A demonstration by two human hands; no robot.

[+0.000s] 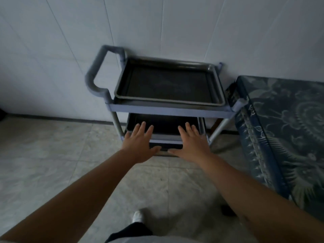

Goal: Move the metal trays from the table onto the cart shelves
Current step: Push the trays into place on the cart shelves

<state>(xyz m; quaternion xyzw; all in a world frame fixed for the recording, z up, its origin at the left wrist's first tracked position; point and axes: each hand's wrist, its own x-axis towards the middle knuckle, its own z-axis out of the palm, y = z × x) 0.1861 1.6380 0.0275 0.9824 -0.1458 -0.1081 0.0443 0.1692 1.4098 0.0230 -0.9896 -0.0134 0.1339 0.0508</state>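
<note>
Before cart [168,109] edge, both hands spread, empty.

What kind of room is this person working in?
Probably a kitchen or a canteen's back room, though that is a guess. A grey service cart holds a metal tray, the wall has plain white panels, and the floor is tiled.

tray [168,83] on cart [168,109] top shelf; table [284,123] right of cart.

The room is dim and bluish, the picture soft with motion blur, and straight lines bend near edges.
</note>
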